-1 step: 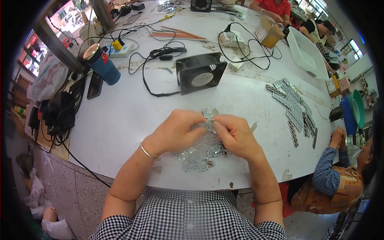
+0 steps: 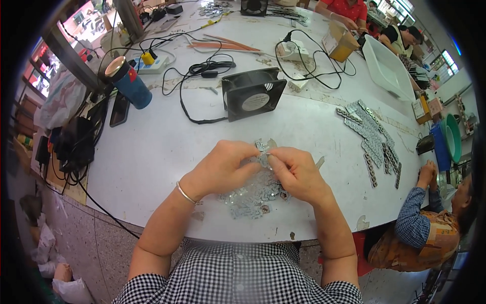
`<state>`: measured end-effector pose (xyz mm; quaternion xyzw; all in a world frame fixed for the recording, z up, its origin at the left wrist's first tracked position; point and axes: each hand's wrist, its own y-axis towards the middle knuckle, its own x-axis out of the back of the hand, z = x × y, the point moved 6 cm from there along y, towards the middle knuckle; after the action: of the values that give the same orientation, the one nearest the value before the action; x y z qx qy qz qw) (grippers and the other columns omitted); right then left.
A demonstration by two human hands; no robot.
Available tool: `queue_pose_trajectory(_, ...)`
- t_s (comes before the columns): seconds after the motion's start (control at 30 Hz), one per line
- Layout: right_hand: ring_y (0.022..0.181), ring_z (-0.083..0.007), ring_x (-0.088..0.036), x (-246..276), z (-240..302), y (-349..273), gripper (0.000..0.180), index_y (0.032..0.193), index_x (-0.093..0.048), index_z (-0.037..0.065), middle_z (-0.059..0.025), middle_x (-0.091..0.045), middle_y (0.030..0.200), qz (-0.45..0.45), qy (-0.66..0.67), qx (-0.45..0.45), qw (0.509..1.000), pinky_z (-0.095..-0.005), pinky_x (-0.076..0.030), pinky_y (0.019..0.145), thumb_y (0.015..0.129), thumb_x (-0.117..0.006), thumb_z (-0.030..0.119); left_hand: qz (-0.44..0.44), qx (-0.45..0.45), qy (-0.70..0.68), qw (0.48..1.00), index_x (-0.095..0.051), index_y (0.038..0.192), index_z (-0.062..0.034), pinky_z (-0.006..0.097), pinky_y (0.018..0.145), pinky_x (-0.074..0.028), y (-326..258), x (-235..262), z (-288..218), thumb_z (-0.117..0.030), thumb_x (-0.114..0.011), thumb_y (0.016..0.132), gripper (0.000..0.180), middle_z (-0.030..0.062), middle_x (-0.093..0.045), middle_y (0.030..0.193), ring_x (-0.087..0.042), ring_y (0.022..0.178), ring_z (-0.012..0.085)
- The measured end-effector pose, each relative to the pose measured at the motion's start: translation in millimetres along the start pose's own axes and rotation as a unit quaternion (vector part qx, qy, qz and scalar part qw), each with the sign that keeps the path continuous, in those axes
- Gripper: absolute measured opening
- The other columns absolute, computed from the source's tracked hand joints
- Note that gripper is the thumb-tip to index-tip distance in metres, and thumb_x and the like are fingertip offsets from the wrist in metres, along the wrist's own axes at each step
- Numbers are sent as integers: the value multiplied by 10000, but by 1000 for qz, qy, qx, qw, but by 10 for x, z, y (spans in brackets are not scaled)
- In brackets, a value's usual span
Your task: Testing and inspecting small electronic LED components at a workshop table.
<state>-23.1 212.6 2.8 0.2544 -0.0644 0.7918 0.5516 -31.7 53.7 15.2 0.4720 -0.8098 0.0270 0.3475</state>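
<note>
My left hand [image 2: 223, 169] and my right hand [image 2: 298, 172] meet over the near side of the white table [image 2: 167, 152]. Both pinch a small silvery metal part [image 2: 263, 158] between fingertips, just above the table. Under and in front of the hands lies a loose pile of similar small shiny parts [image 2: 248, 200], partly hidden by the fingers. A thin bangle sits on my left wrist.
A black box fan [image 2: 253, 93] stands behind the hands, its cable trailing left. A blue cup [image 2: 129, 81] and a dark phone [image 2: 120, 109] are far left. Rows of grey part strips [image 2: 372, 137] lie right. A white tray [image 2: 387, 66] is far right. Another person [image 2: 430, 223] sits at the right edge.
</note>
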Motion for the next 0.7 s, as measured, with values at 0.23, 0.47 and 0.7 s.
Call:
queue_pose_trajectory(0.23, 618, -155, -559, 37, 115, 2, 139, 940, -657, -44, -101, -614, 721, -6, -29, 41, 999, -306, -453, 574, 934, -571, 65, 20, 26, -5, 999, -691, 968, 22, 321, 673, -522, 9, -3, -5, -72, -711, 804, 191, 157, -690, 830, -656, 714, 251)
queue_pose_trajectory(0.47, 627, -116, -517, 24, 115, 18, 123, 921, -640, -31, -61, -573, 701, 9, -22, 41, 999, -289, -426, 562, 936, -577, 73, 25, 51, -26, 998, -697, 979, 18, 292, 664, -507, 18, 28, 10, -73, -709, 811, 190, 126, -686, 802, -630, 705, 175)
queue_pose_trajectory(0.7, 585, -74, -495, -3, 93, 6, 139, 894, -643, -16, -14, -567, 669, -6, 44, 15, 999, -247, -414, 539, 953, -572, 87, 72, 104, -126, 984, -696, 1006, 28, 229, 584, -492, 1, -12, 63, -52, -690, 863, 163, 44, -667, 764, -600, 641, 82)
